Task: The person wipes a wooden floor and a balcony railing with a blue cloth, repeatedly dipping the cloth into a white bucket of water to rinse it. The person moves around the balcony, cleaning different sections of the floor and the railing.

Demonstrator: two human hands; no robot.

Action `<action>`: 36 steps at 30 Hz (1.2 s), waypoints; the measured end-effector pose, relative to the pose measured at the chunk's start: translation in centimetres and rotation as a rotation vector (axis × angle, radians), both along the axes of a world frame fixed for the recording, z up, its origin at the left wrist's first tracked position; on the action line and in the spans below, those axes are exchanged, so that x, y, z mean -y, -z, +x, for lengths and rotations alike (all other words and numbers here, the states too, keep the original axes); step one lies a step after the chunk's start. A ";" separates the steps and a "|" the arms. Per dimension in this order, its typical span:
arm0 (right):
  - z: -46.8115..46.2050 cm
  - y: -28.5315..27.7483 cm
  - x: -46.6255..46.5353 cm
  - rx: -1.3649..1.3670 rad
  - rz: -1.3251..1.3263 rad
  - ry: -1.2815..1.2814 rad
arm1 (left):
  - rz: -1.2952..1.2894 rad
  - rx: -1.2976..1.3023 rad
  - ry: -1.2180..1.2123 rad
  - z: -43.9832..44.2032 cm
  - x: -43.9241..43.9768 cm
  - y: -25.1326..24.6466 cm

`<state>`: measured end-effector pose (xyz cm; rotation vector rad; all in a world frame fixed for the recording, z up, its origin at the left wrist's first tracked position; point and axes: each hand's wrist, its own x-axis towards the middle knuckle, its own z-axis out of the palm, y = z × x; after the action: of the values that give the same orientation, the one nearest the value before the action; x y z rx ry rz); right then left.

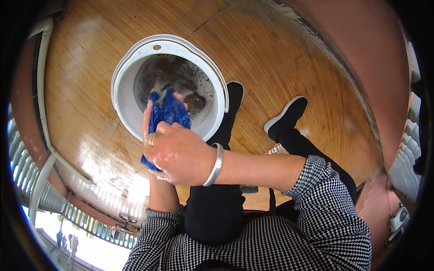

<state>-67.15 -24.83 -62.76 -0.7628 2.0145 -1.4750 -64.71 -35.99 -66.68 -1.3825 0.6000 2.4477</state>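
A white plastic bucket (127,115) stands on the floor before me, holding murky dark water (169,67) with suds along its edge. A wet blue cloth (174,111) hangs bunched over the near side of its opening. My right hand (179,154), with a ring and a silver bangle, is closed on the cloth's near part, just outside the near rim. My left hand (146,120) lies beneath and around the cloth, its fingers showing on both sides; its palm is hidden. Water runs off the cloth's far end.
My black shoes (291,113) rest on the wood-patterned floor (257,40), one close against the bucket. A pale pipe (42,111) runs along the left edge, near a balustrade (23,162). The floor at lower left looks wet and shiny. A reddish wall (369,50) rises at right.
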 end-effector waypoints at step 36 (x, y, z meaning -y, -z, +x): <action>-4.8 8.6 3.0 1.351 -1.105 -0.020 | 0.807 -0.406 -0.123 3.5 0.4 -3.3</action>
<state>-71.99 -27.82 -71.40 0.0202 0.1372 -2.1398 -61.22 -36.39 -63.36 -0.6180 -0.4031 2.6064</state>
